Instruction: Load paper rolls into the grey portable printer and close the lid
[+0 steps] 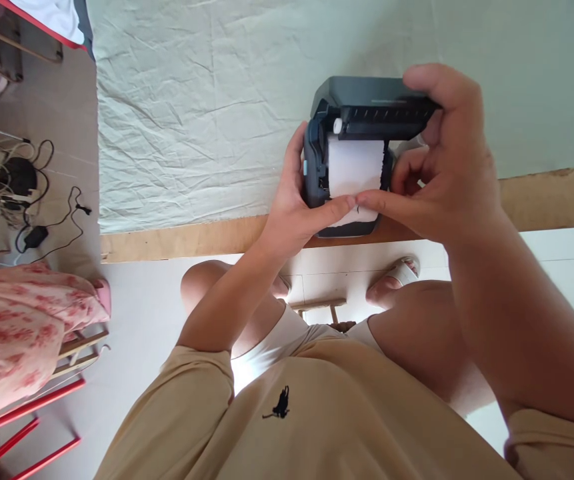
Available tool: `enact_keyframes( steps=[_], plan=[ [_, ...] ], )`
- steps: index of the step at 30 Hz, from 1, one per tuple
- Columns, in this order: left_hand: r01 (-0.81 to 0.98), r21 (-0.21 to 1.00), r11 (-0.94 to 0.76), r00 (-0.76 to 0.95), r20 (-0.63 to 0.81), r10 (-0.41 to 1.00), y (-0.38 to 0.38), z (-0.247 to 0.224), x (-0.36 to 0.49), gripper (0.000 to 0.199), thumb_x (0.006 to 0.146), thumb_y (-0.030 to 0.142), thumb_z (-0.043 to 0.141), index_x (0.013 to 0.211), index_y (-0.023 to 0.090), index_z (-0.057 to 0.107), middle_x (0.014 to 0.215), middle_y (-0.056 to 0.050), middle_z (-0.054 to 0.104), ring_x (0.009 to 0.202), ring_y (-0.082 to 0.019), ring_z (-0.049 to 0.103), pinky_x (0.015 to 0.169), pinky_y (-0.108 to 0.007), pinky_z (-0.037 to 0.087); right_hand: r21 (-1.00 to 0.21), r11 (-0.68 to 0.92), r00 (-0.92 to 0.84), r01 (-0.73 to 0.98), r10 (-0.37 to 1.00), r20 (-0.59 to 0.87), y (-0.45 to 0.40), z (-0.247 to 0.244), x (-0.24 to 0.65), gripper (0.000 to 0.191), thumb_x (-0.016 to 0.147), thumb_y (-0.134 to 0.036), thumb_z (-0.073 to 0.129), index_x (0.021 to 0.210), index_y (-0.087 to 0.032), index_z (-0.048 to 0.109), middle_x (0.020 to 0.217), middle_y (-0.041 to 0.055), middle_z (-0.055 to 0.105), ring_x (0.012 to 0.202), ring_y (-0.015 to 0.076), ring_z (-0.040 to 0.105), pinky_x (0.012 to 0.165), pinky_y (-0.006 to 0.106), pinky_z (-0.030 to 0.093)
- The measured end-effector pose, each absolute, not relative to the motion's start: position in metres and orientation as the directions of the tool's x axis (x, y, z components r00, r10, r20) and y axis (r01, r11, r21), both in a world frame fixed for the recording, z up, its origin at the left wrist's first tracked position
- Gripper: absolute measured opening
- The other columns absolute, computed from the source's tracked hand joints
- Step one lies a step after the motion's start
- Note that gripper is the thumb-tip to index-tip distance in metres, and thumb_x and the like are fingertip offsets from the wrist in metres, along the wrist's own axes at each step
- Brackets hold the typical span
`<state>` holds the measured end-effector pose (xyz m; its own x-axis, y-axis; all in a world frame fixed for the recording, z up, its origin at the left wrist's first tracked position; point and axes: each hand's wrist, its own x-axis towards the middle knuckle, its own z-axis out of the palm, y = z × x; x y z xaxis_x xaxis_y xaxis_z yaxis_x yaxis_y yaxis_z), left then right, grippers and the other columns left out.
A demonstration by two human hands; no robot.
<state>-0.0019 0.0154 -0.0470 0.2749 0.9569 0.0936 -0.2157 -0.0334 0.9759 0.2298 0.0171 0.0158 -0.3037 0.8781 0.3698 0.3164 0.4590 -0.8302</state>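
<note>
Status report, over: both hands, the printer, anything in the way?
Left hand gripping dark printer's side. Right hand at its open lid. White paper exposed. Both thumbs over it, hiding part.

Between left hand (289, 207) and right hand (459, 173): dark grey device (361, 90), black roller (389, 123), white paper (355, 167). Light-blue tab (305, 167) by left hand. Pale green cloth (191, 120) beyond both. Well left of them: pink cloth (21, 307) with red floral print.

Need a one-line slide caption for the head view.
Left hand and right hand on an open dark device, both thumbs over its white paper.
</note>
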Motion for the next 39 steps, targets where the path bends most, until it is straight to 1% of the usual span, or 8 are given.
enact_keyframes(
  steps=[6, 10, 14, 19, 24, 28, 34, 39],
  plan=[
    [-0.17, 0.984, -0.059, 0.276, 0.105, 0.955, 0.019, -0.056, 0.0, 0.131, 0.077, 0.081, 0.093, 0.182, 0.044, 0.024, 0.173, -0.011, 0.058, 0.163, -0.043, 0.061, 0.131, -0.061, 0.057, -0.859, 0.427, -0.331, 0.282, 0.884, 0.33, 0.019, 0.014, 0.236, 0.099, 0.081, -0.029, 0.099, 0.167, -0.047, 0.053, 0.171, 0.0047, 0.059, 0.067, 0.0049, 0.058, 0.05, 0.027, 0.053],
    [-0.165, 0.986, 0.013, 0.254, 0.03, 0.967, 0.01, -0.034, 0.004, 0.13, 0.078, 0.078, 0.095, 0.183, 0.042, 0.027, 0.166, -0.01, 0.063, 0.164, -0.042, 0.061, 0.131, -0.06, 0.058, -0.824, 0.52, -0.264, 0.225, 0.847, 0.462, 0.015, 0.013, 0.231, 0.063, 0.1, -0.042, 0.088, 0.158, -0.049, 0.067, 0.138, 0.0016, 0.071, 0.079, 0.0113, 0.061, 0.056, 0.027, 0.053],
    [-0.208, 0.97, 0.128, 0.19, -0.088, 0.978, -0.001, -0.005, 0.008, 0.12, 0.078, 0.066, 0.101, 0.178, 0.042, 0.039, 0.158, -0.009, 0.069, 0.154, -0.038, 0.07, 0.125, -0.053, 0.062, -0.848, 0.469, -0.201, 0.249, 0.881, 0.428, 0.01, 0.015, 0.228, 0.041, 0.11, -0.06, 0.073, 0.148, -0.047, 0.077, 0.129, 0.0038, 0.074, 0.092, 0.0203, 0.068, 0.061, 0.034, 0.057],
    [-0.239, 0.956, 0.169, 0.204, -0.121, 0.971, -0.001, -0.004, 0.006, 0.123, 0.074, 0.062, 0.104, 0.176, 0.041, 0.039, 0.142, -0.006, 0.075, 0.141, -0.033, 0.076, 0.113, -0.046, 0.067, -0.793, 0.539, -0.228, 0.285, 0.841, 0.49, 0.01, 0.011, 0.23, 0.029, 0.111, -0.057, 0.072, 0.132, -0.041, 0.083, 0.073, -0.0016, 0.058, 0.058, 0.0148, 0.049, 0.057, 0.035, 0.047],
    [-0.301, 0.947, 0.108, 0.22, -0.041, 0.975, -0.004, -0.001, 0.006, 0.1, 0.075, 0.065, 0.105, 0.156, 0.038, 0.055, 0.151, -0.003, 0.074, 0.148, -0.034, 0.074, 0.12, -0.046, 0.067, -0.869, 0.406, -0.151, 0.282, 0.913, 0.378, 0.006, -0.003, 0.227, 0.052, 0.106, -0.068, 0.076, 0.15, -0.042, 0.065, 0.065, -0.0077, 0.047, 0.05, 0.0146, 0.04, 0.053, 0.034, 0.041],
    [-0.317, 0.93, 0.185, 0.184, -0.131, 0.974, -0.009, 0.011, 0.011, 0.067, 0.088, 0.076, 0.093, 0.13, 0.03, 0.069, 0.13, -0.007, 0.079, 0.154, -0.04, 0.072, 0.115, -0.05, 0.068, -0.929, 0.32, -0.18, 0.186, 0.941, 0.287, 0.007, -0.019, 0.232, 0.08, 0.099, -0.078, 0.081, 0.165, -0.044, 0.051, 0.066, -0.0085, 0.049, 0.054, 0.0162, 0.046, 0.056, 0.034, 0.044],
    [-0.32, 0.927, 0.195, 0.259, -0.112, 0.959, -0.006, 0.01, 0.008, 0.057, 0.089, 0.073, 0.093, 0.125, 0.033, 0.072, 0.111, -0.005, 0.082, 0.138, -0.039, 0.077, 0.101, -0.05, 0.068, -0.938, 0.281, -0.243, 0.204, 0.943, 0.23, 0.015, -0.029, 0.238, 0.082, 0.095, -0.074, 0.088, 0.164, -0.043, 0.054, 0.069, -0.0077, 0.056, 0.057, 0.0156, 0.049, 0.056, 0.033, 0.044],
    [-0.381, 0.903, 0.196, 0.256, -0.101, 0.961, -0.001, 0.009, 0.011, 0.052, 0.096, 0.075, 0.086, 0.128, 0.035, 0.074, 0.124, -0.003, 0.084, 0.156, -0.039, 0.067, 0.119, -0.051, 0.065, -0.937, 0.298, -0.238, 0.18, 0.938, 0.253, 0.014, -0.033, 0.234, 0.087, 0.097, -0.083, 0.081, 0.168, -0.043, 0.049, 0.074, -0.0059, 0.06, 0.06, 0.0162, 0.055, 0.057, 0.033, 0.044]
  ],
)
